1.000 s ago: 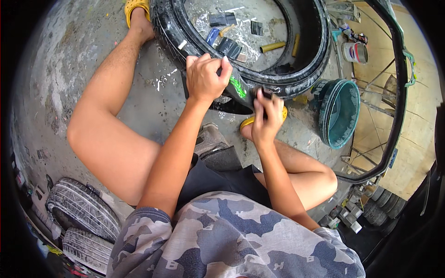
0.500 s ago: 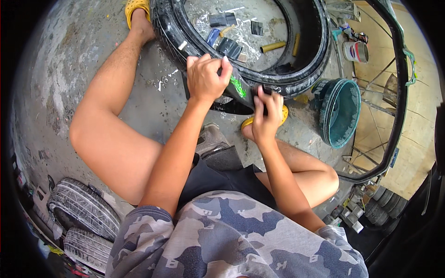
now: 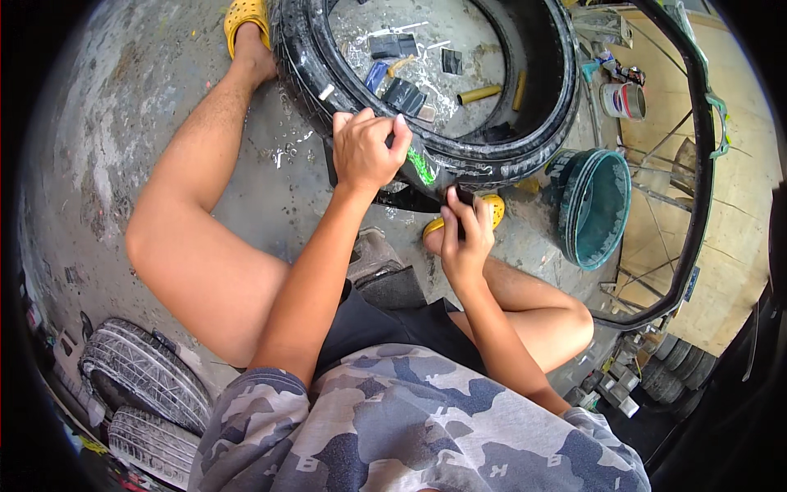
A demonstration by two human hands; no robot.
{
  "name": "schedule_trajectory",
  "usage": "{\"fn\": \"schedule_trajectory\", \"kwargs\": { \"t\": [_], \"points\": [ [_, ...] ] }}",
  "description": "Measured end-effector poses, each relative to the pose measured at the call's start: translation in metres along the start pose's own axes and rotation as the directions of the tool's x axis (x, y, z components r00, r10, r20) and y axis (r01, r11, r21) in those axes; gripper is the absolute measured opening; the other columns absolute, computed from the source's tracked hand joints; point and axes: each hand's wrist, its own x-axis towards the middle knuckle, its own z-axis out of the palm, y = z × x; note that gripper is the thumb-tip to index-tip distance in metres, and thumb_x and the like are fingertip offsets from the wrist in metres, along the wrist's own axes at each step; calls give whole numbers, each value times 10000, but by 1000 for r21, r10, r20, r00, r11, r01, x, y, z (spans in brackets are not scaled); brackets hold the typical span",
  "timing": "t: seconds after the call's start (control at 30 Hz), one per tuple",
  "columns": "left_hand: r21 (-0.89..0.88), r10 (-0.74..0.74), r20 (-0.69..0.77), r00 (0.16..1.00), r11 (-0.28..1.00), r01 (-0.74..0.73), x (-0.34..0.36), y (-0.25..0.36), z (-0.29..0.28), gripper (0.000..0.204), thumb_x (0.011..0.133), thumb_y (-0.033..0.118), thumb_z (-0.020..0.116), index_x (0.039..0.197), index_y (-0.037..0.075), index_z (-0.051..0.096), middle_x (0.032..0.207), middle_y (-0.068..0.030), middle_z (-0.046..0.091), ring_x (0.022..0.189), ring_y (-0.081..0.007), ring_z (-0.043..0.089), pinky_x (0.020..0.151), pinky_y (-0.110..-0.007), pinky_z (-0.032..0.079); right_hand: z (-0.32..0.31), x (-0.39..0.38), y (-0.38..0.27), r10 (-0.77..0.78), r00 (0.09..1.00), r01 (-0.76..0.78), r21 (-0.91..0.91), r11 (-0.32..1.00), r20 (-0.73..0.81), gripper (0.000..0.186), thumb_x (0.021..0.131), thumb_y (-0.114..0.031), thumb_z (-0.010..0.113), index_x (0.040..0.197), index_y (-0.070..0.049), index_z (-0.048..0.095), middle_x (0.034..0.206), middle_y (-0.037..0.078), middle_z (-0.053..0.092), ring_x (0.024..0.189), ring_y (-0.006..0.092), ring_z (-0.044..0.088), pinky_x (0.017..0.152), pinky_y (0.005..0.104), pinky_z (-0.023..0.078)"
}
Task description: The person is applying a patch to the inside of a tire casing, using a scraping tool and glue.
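A large black tire (image 3: 525,156) lies on the floor ahead of me, wet or dusty with whitish streaks. My left hand (image 3: 367,154) is closed around the near edge of the tire, thumb raised along it. Just right of that hand, a bright green patch (image 3: 421,166) marks the dark rubber. My right hand (image 3: 469,234) is closed, pinching a small dark piece (image 3: 464,197) beside the tire's near edge, to the right of the green patch. Fingers cover most of that piece, so its kind cannot be made out.
Inside the tire ring lie dark scraps (image 3: 404,96) and yellowish tubes (image 3: 479,94). A teal bucket (image 3: 627,209) stands right, with a white pail (image 3: 623,101) beyond. A black-rimmed frame (image 3: 703,164) borders light boards (image 3: 738,213). Two dusty tires (image 3: 147,369) lie lower left. My yellow clogs flank the tire.
My right hand has drawn back toward me and slightly left, the dark piece moving with it. My left hand keeps its hold, shifting only slightly.
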Motion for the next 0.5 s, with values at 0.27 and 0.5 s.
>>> {"fn": "schedule_trajectory", "kwargs": {
  "t": [0.27,0.5],
  "points": [
    [39,2,-2,1000,999,-2,0,-3,-1,330,852,211,634,547,87,605,571,-49,611,610,-235,567,689,-380,373,15,31,-9,57,998,-56,23,998,-32,285,816,28,690,1098,-15,692,960,168,592,904,325,561,820,386,454],
    [60,-16,-2,1000,998,16,1,1,-2,332,845,211,638,539,89,602,561,-49,596,620,-242,565,699,-389,376,18,49,-12,115,992,-113,39,993,-52,250,843,19,670,1092,8,674,906,149,579,870,311,561,774,396,455]
  ]
}}
